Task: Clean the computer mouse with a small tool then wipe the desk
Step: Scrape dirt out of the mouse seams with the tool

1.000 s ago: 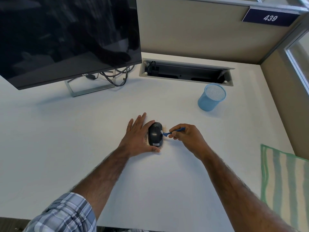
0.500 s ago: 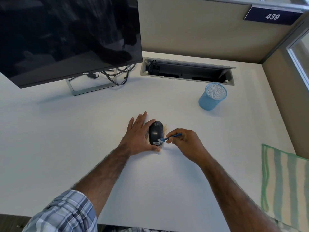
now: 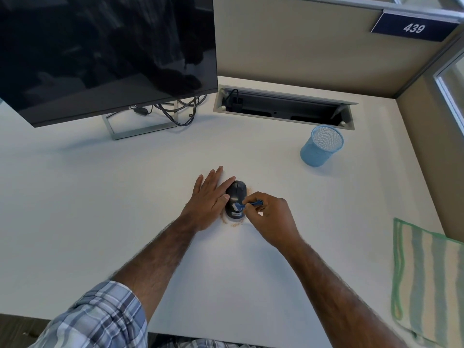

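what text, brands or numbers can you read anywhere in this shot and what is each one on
"439": white numerals on the dark blue sign at the top right.
"DELL": logo on the bottom bezel of the monitor.
"Lenovo": small print on the white label at the near end of the mouse, only just legible.
No other text shows.

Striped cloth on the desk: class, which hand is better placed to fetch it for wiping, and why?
Probably the right hand: the striped cloth lies on its side of the desk, though it must put down the blue brush first. The left hand, steadying the computer mouse, is farther.
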`<state>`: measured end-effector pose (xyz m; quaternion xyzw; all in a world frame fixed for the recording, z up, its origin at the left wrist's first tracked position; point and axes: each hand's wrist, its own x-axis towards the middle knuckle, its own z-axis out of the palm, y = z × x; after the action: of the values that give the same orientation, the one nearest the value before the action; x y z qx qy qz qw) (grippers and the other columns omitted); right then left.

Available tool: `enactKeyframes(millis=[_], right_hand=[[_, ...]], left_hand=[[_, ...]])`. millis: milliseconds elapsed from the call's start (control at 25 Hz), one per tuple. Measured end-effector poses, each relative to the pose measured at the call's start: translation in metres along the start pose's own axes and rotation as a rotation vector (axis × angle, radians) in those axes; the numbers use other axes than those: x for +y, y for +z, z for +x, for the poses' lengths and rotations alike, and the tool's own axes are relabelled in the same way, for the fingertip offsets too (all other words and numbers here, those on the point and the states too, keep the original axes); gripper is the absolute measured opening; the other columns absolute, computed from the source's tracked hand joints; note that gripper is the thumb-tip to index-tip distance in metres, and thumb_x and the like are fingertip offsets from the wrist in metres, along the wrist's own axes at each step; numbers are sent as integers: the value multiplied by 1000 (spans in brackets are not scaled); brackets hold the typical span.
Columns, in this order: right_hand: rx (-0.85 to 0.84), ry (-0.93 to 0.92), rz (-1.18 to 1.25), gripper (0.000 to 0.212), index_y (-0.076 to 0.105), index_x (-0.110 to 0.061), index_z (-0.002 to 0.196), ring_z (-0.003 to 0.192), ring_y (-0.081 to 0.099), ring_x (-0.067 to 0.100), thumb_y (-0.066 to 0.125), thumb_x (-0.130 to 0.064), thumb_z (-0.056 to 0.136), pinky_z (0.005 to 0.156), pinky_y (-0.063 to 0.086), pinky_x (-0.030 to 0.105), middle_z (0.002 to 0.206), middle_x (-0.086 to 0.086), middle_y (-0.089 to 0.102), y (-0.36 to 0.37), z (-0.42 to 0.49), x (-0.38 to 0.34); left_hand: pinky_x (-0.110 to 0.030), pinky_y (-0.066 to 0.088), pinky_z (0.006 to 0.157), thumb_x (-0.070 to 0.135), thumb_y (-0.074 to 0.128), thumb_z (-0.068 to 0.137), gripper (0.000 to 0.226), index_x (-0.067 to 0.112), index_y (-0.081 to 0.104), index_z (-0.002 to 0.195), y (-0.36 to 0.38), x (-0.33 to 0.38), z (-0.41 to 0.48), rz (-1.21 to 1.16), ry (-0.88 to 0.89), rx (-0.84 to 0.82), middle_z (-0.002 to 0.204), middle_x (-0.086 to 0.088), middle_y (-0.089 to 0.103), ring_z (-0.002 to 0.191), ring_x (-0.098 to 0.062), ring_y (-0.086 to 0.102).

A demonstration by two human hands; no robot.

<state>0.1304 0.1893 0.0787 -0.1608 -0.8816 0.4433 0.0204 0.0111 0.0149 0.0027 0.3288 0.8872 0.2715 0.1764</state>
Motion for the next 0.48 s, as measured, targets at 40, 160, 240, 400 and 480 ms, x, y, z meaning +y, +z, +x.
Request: enactKeyframes(millis=[40,160,240,400,480], right_hand=[[-3,-27,-26,12,76,-29,96,62,62,-2,66,-23,91,57,43,14,84,-15,73,2,-3,0],[-21,-127,-158,18,76,-26,107,70,61,-1,65,-25,93,65,47,18,91,-10,75,9,-12,1],[-31,-197,-294,20,75,-24,110,77,63,9,64,-25,94,72,53,29,90,-4,75,12,-19,4],[20,-307,-378,13,76,-20,100,67,62,16,68,-20,89,67,54,33,79,-4,73,11,-31,9],[53,-326,-365,13,76,-19,101,66,61,16,70,-19,89,64,52,31,78,-4,73,12,-30,8]], left_hand=[[-37,-16,125,43,17,105,59,36,19,164,0,0,0,1,0,-1,173,5,-8,156,-8,-17],[-38,-15,126,45,17,104,60,36,19,164,0,0,1,3,0,-10,173,5,-9,156,-8,-18],[-39,-15,126,45,19,105,60,35,20,164,1,0,1,14,3,-8,173,3,-9,157,-10,-16],[-43,-13,126,36,29,111,53,34,21,163,1,0,2,38,1,-2,173,1,-8,158,-14,-13],[-42,-13,126,34,30,112,52,34,21,163,1,-1,2,40,-1,0,173,1,-8,158,-14,-13]])
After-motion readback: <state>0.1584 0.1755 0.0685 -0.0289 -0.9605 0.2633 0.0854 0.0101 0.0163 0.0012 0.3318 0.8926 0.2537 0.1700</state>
